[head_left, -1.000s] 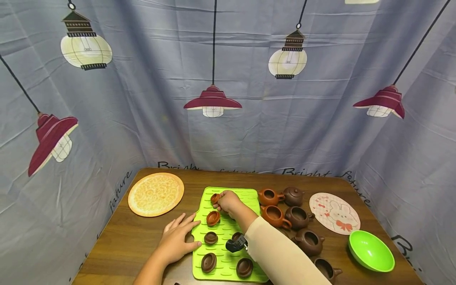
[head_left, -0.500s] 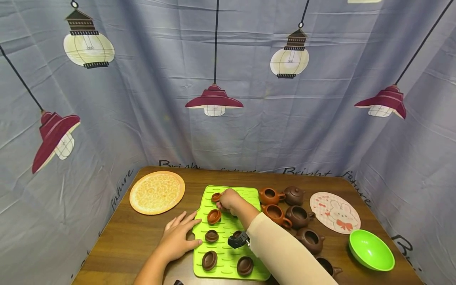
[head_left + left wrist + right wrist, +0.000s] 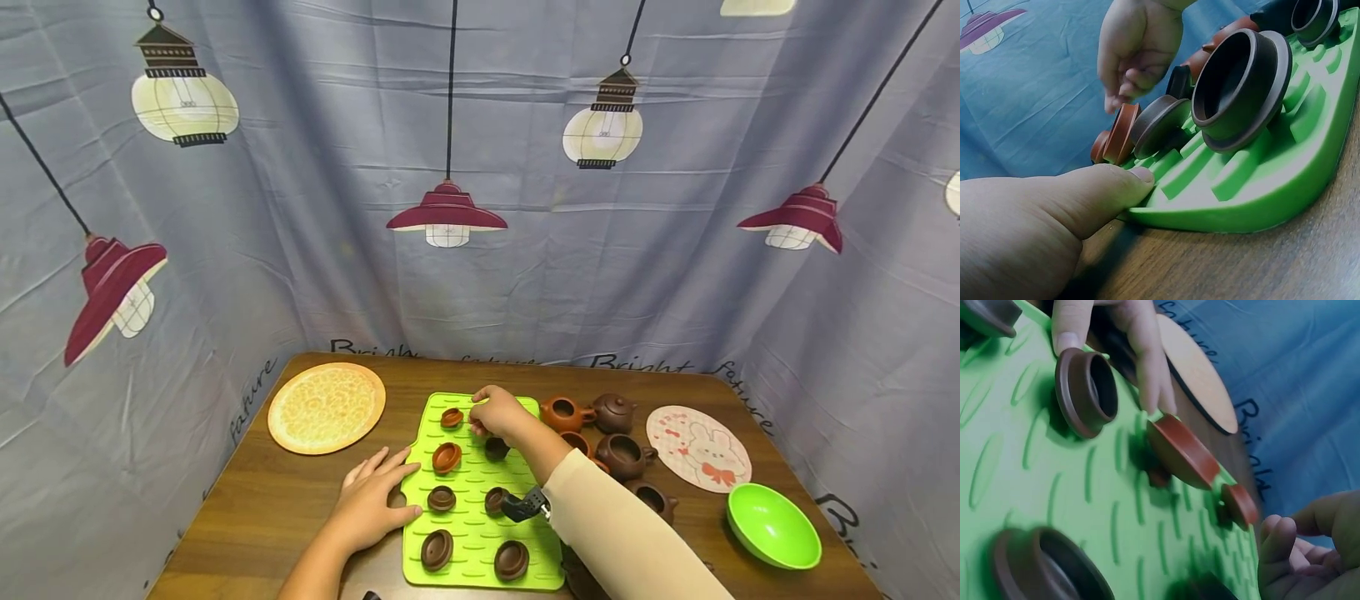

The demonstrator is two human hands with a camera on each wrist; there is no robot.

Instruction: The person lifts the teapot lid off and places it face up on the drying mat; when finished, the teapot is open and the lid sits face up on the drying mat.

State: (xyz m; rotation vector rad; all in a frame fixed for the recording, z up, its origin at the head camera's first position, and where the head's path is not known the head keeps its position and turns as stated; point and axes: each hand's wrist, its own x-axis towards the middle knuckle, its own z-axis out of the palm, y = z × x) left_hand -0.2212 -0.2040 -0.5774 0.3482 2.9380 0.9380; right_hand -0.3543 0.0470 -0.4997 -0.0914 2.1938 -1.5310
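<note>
My left hand (image 3: 375, 496) rests at the left edge of a green ridged mat (image 3: 472, 533), fingers spread, with the thumb on the mat's rim. Over the far part of the mat, my right hand (image 3: 501, 414) has its fingers loosely bent around nothing. Just left of it lies a small orange-brown teapot lid (image 3: 452, 417), upside down and apart from the fingers. A larger orange-brown lid (image 3: 446, 457) sits nearer me. Several dark brown lids (image 3: 437, 550) lie inverted on the mat, one dark lid (image 3: 496, 449) partly under the right hand.
Right of the mat stand lidless orange-brown teapots (image 3: 564, 412) and dark brown teapots (image 3: 624, 456), some hidden by the right sleeve. One dark teapot (image 3: 613, 412) wears its lid. Farther right are a rabbit placemat (image 3: 699, 450) and a green bowl (image 3: 772, 527). A round yellow placemat (image 3: 327, 408) lies back left.
My right hand has let go of the small orange-brown lid and drawn away to the right, uncovering a dark lid. The left hand has stayed at the mat's edge.
</note>
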